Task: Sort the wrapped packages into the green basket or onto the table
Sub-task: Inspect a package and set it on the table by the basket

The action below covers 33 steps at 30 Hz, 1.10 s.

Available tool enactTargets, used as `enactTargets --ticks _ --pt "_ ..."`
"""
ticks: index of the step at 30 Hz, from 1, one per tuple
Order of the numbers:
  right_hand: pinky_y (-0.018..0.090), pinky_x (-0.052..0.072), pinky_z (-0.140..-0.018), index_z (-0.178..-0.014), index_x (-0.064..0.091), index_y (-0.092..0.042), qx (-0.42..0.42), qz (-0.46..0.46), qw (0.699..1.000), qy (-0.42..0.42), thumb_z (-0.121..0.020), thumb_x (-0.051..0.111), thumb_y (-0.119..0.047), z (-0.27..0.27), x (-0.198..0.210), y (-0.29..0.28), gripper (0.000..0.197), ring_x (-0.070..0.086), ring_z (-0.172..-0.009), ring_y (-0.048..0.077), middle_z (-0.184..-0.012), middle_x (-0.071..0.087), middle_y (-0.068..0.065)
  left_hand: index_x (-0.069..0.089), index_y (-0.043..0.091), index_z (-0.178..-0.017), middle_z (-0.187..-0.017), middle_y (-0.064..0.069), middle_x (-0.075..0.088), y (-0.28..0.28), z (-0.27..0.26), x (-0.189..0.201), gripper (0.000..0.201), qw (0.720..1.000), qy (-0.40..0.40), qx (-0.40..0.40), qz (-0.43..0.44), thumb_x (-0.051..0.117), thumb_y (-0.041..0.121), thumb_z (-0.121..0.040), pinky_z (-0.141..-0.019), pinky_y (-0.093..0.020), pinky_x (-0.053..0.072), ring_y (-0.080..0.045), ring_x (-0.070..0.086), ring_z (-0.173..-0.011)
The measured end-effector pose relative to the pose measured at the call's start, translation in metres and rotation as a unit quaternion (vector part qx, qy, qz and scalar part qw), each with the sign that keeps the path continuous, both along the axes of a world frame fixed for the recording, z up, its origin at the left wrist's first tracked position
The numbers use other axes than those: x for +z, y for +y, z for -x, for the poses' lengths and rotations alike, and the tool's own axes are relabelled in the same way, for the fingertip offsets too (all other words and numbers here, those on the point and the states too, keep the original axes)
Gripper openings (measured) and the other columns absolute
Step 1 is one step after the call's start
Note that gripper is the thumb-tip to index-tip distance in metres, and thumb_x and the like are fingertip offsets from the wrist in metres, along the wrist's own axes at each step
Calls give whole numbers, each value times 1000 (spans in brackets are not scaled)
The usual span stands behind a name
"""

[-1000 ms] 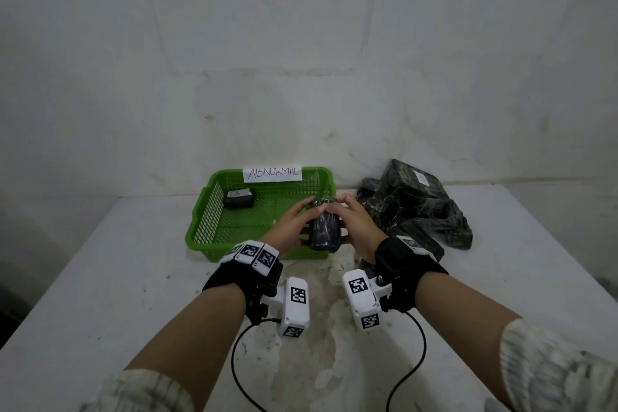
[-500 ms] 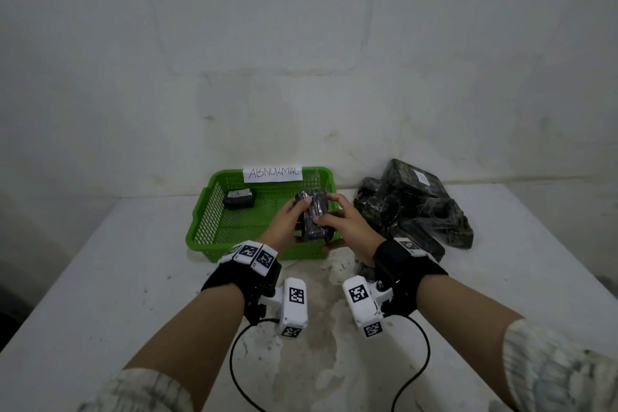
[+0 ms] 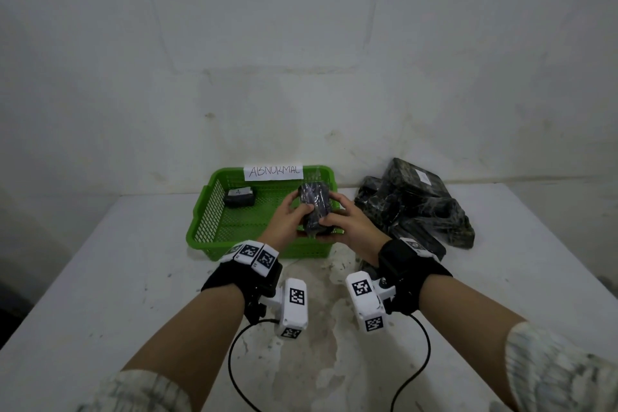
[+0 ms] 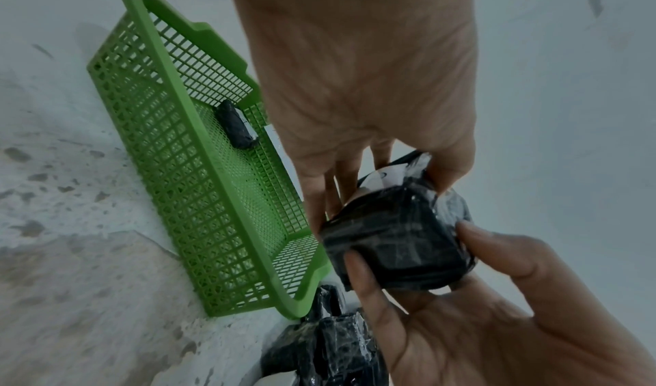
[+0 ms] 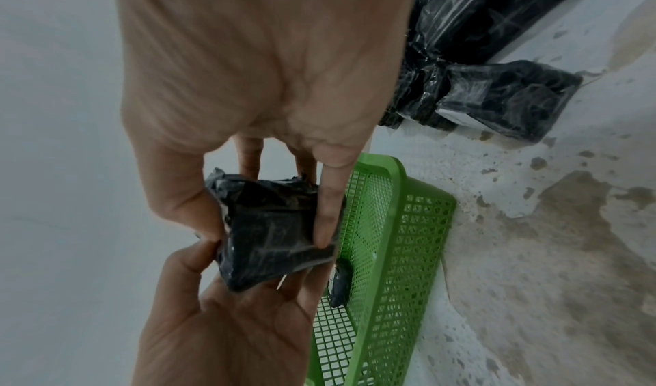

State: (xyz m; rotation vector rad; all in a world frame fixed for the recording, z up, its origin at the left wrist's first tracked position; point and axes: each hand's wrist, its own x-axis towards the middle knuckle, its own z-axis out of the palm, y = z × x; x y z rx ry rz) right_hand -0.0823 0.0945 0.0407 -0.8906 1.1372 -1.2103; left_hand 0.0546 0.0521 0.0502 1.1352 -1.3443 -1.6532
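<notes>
Black package (image 3: 314, 207), glossy clear film, white label on 1 end; left hand (image 3: 287, 223) and right hand (image 3: 347, 227) grip it together over green basket (image 3: 214, 207).

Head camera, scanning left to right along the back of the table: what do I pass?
Small black wrapped package lying in the green plastic mesh basket → black film-wrapped package held by both hands → pile of black wrapped packages on the table.

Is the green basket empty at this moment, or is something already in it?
Not empty. One small black wrapped package lies on the floor of the green basket near its far left corner. The package in both hands is above it, not inside.
</notes>
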Motion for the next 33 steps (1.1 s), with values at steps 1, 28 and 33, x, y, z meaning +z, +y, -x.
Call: enactTargets --ticks 1,28,33 --pt "46 54 -87 -136 44 -20 0 -1 1000 4 -87 59 5 0 0 0 57 63 -95 28 -107 61 15 31 15 -142 -127 -19 54 0 0 0 49 1000 -3 1 -1 46 9 -95 -70 -32 52 -26 56 -101" --pt "31 40 -75 -117 56 -32 -1 -39 995 89 -93 58 -32 3 2 2 24 53 -91 15 -101 57 -1 38 9 -108 -118 -27 52 -8 -4 -15 13 997 10 78 -14 35 1 -98 -72 -36 47 -34 58 -95" --pt "49 51 -83 -134 48 -26 57 -61 996 -40 -95 51 -38 -4 4 5 41 60 -93 25 -111 59 6 44 16 -96 -91 -12 56 -7 0 -8 21 999 16 47 -5 33 -2 -97 -64 -33 46 -22 56 -73"
